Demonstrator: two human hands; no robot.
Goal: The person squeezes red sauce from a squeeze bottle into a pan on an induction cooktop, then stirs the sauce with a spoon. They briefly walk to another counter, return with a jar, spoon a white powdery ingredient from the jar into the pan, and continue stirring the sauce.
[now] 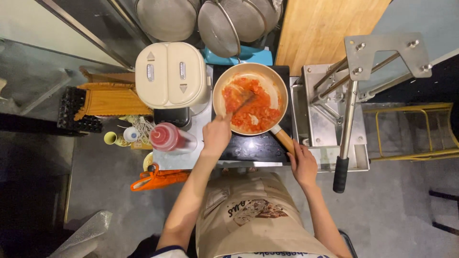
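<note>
A pale frying pan (275,86) holding chunky red tomato sauce (256,112) sits on a black cooktop (253,145). My left hand (216,134) grips a wooden spatula (243,99) whose blade rests in the sauce. My right hand (302,163) is closed around the end of the pan's wooden handle (284,139) at the cooktop's front right corner.
A cream two-lidded appliance (169,74) stands left of the pan, with a red squeeze bottle (165,137) in front of it. Metal strainers (224,26) hang behind. A steel lever press (349,95) stands to the right. Orange scissors (155,179) lie at the counter's front edge.
</note>
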